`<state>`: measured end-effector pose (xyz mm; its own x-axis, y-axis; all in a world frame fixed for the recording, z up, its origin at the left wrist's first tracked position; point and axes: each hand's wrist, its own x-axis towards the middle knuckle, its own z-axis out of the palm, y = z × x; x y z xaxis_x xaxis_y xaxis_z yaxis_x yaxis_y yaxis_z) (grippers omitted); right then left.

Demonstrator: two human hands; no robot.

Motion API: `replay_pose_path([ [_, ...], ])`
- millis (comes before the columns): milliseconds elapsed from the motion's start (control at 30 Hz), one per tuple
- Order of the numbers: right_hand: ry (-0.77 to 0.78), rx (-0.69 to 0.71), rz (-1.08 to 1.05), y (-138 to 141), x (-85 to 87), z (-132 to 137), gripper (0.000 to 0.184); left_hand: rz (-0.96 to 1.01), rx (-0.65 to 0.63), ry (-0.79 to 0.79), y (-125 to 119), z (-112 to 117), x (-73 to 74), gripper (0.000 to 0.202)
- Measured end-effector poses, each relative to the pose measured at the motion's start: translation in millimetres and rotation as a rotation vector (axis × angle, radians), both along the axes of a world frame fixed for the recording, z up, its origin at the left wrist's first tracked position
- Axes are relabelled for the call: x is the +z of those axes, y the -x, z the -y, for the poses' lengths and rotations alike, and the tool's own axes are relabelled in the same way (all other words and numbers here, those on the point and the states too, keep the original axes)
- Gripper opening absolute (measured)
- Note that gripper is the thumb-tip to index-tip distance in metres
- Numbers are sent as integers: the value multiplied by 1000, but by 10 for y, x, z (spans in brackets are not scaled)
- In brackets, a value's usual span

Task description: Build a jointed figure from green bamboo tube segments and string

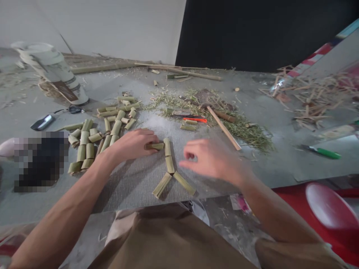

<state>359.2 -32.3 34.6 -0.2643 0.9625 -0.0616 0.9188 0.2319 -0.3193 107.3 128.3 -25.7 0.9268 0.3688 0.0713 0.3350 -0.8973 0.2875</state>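
A short bamboo piece [155,146] is gripped by the fingertips of the left hand [134,144]; it lies flat on the grey mat [134,183] and points to the right. Its free end touches, or almost touches, the top piece of an arranged figure [171,170], which is made of two pieces in a line and two more pieces spread below like legs. This figure is found just to the right of the left hand and between both hands.

The right hand [209,160] is held above the mat, a little to the right of the figure. It is blurred, so it seems to be loosely curled and holding nothing, but this cannot be told with certainty.

A heap of cut bamboo pieces [98,138] is seen to the left of the left hand, just behind the wrist. Farther back on the bench [280,164], an orange knife [195,120] and a wooden stick [224,128] are placed among green shavings [246,130]. A green pen [325,152] is lying well apart on the right side.
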Motion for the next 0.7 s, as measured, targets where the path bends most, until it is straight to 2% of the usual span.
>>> replay_pose_path([
  [133,130,109,87,230,-88,424,34,-12,-19,-22,3,3,8,18],
  [267,136,79,172,100,-175,526,17,-45,-5,5,9,19,78,22],
  [367,105,-32,267,-125,-149,392,14,-69,12,30,33,18,135,24],
  [467,21,-93,318,-297,-167,133,12,-29,48,23,87,-21,154,30],
  [600,-51,-59,277,-313,-274,-197,6,82,216,-97,183,-110,129,34],
  [700,-64,-9,255,-226,-305,-329,5,73,366,-158,240,-165,108,30],
])
